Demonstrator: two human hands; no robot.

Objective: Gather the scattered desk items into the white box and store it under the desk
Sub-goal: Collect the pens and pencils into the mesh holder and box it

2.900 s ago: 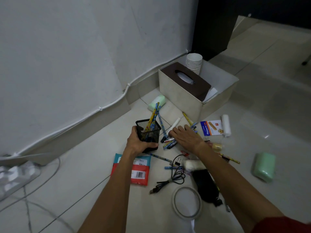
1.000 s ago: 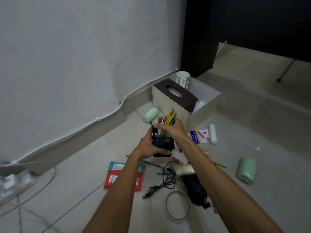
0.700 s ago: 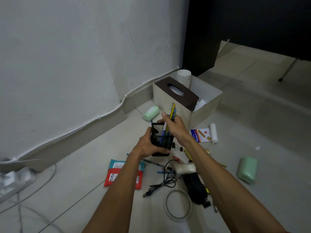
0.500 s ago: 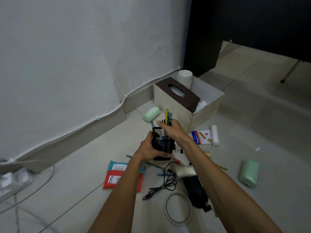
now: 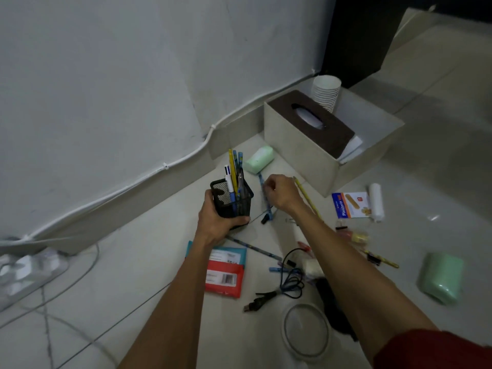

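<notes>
The white box (image 5: 300, 158) stands on the floor by the wall, with a brown tissue box (image 5: 311, 121) and a stack of paper cups (image 5: 326, 93) inside. My left hand (image 5: 215, 222) grips a black mesh pen holder (image 5: 234, 201) with several pens upright in it, held just above the floor. My right hand (image 5: 279, 194) is to the holder's right with its fingers curled, pinching a blue pen (image 5: 266, 203) that lies on the tiles. A yellow pencil (image 5: 307, 199) lies beside my right wrist.
Scattered on the floor are two green soft packs (image 5: 259, 158) (image 5: 440, 276), a plaster box (image 5: 348, 205), a white roll (image 5: 376, 202), a red-and-teal packet (image 5: 226, 270), a black cable (image 5: 282, 286), a clear ring (image 5: 306, 328) and binder clips. A power strip (image 5: 24, 270) lies far left.
My right hand has let go of the pens it pushed into the holder and dropped to the blue pen on the floor. My left hand has lowered the holder slightly to the left.
</notes>
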